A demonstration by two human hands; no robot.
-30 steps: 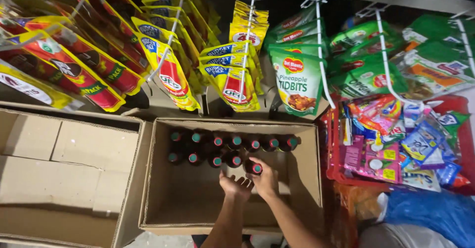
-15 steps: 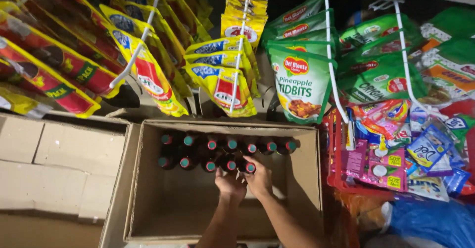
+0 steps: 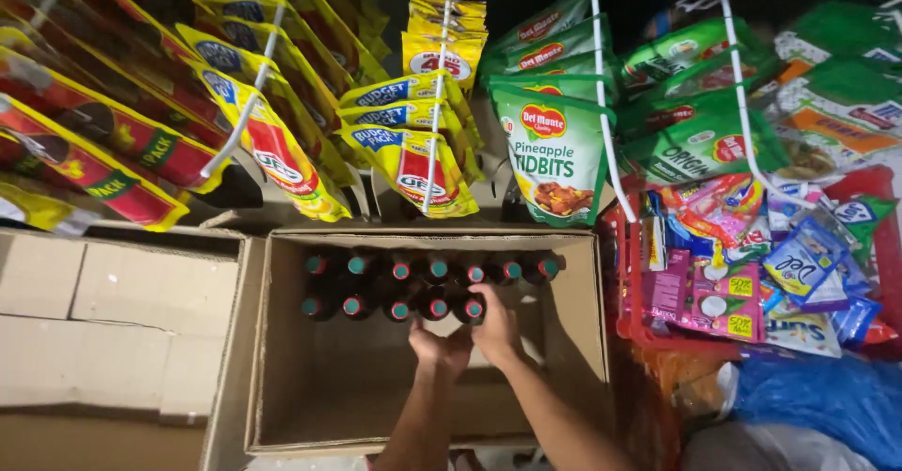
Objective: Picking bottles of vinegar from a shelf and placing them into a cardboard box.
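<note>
An open cardboard box (image 3: pixel 282 377) lies below me with two rows of dark bottles with teal and red caps (image 3: pixel 404 283) standing along its far wall. Both my hands reach into the box. My right hand (image 3: pixel 495 325) is wrapped around the rightmost bottle (image 3: pixel 472 308) of the near row. Beside it, my left hand (image 3: pixel 440 347) sits just behind the same row with fingers curled, touching the bottles; what it holds is hidden.
Yellow and red sauce pouches (image 3: pixel 272 142) and green pouches (image 3: pixel 554 152) hang on hooks above the box. A closed cardboard box (image 3: pixel 113 311) lies at the left. A red basket (image 3: pixel 631 321) of small sachets and a blue bag (image 3: pixel 817 405) are at the right.
The view has shifted slightly. Both hands have moved a little forward against the near row of bottles, the right hand closing over the end bottle.
</note>
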